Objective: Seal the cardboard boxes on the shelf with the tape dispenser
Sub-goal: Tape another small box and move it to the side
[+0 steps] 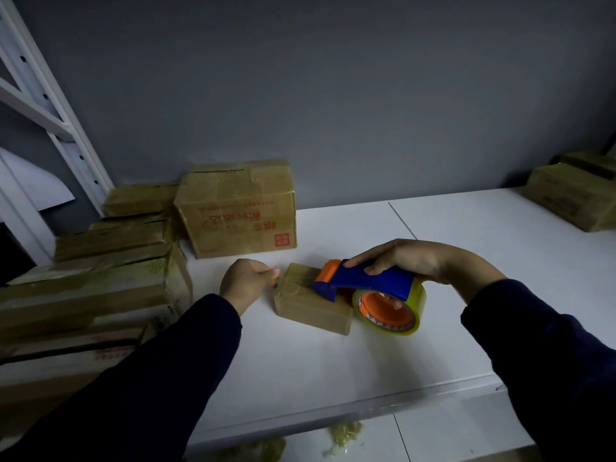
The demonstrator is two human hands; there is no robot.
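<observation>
A small cardboard box [311,308] lies on the white shelf [333,368] in the middle of the view. My right hand [403,260] grips the blue and orange tape dispenser [363,281], whose front end rests on the box's top. Its roll of clear tape [390,310] stands beside the box on the right. My left hand [248,283] is at the box's far left corner, fingers curled and touching that edge.
A larger printed cardboard box [238,208] stands behind. Several flat boxes [100,281] are stacked at the left against the white shelf upright [50,105]. Another box [573,195] sits at the far right. Crumpled tape scraps [343,436] lie below the shelf's front edge.
</observation>
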